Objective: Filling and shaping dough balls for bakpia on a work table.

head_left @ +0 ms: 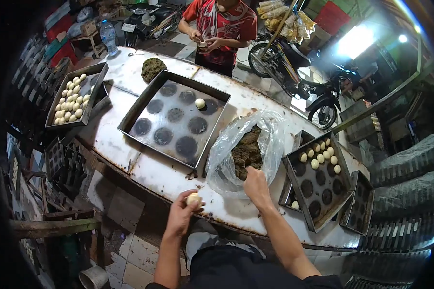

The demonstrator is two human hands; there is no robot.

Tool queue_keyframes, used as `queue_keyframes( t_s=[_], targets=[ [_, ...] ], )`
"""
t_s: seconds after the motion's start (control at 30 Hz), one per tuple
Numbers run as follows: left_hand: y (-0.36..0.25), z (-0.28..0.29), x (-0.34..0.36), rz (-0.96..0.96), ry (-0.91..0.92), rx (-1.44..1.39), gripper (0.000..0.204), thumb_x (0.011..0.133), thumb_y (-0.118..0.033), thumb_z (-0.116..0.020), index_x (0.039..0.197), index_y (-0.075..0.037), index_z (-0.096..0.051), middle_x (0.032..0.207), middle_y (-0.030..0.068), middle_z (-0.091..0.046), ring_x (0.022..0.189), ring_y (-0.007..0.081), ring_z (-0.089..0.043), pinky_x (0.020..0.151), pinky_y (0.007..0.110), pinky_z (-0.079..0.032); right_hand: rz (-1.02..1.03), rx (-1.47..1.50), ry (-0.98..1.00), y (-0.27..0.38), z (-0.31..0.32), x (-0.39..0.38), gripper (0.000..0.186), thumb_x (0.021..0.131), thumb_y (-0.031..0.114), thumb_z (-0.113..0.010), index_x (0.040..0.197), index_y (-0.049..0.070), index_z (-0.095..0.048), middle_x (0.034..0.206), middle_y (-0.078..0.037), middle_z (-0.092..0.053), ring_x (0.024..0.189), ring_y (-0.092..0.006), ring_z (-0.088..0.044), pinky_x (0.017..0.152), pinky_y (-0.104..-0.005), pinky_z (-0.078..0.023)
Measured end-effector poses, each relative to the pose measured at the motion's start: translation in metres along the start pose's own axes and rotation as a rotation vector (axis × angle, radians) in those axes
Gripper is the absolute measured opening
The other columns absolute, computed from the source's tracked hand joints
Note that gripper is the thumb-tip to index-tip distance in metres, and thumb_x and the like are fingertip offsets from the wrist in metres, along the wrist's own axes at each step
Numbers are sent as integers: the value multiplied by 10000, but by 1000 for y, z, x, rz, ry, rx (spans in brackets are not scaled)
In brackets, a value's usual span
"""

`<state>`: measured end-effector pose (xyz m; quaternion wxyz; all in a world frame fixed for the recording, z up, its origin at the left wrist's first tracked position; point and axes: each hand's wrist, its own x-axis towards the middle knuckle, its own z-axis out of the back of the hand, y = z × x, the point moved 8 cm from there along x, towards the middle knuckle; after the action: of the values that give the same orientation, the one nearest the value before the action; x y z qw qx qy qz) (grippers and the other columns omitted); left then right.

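Pale ball (193,198) in left hand (180,215) hangs beside open table edge (161,180).

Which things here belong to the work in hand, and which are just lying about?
Seem to belong:
pale ball in the left hand
brown mixture in the clear plastic bag, the right hand at it
large tray
left tray and right tray of balls

Seem just lying about:
water bottle
motorcycle
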<state>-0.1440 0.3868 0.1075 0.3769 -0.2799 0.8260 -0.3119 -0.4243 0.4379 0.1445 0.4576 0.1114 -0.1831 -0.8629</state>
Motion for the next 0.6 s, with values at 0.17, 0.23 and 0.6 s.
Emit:
queue_keyframes(
  t_s=[0.17, 0.23, 0.6],
  targets=[
    [72, -84, 24, 96, 60, 163, 429, 967, -51, -685, 1348, 66, -525, 1169, 179, -684, 1004, 250, -717, 915, 374, -600, -212, 762, 182, -73, -1, -11, 236, 946, 34, -598, 1150, -67, -660, 822, -157, -696, 587, -210, -640, 530, -365, -506],
    [92, -122, 26, 102, 109, 112, 346, 995, -78, -657, 1286, 82, -561, 1122, 143, -682, 971, 207, -710, 895, 343, -615, -363, 1202, 337, -67, 13, -47, 231, 1007, 6, -547, 1221, -56, -606, 822, -83, -657, 549, -92, -553, 430, -262, -419],
    [171, -248, -8, 212, 75, -279, 467, 1114, -347, -391, 1305, 42, -566, 1228, 192, -671, 1112, 327, -672, 1022, 491, -530, 26, 960, -321, -181, 71, -184, 95, 870, -55, -701, 912, -36, -618, 806, -94, -606, 715, -170, -579, 660, -284, -469]
  ],
)
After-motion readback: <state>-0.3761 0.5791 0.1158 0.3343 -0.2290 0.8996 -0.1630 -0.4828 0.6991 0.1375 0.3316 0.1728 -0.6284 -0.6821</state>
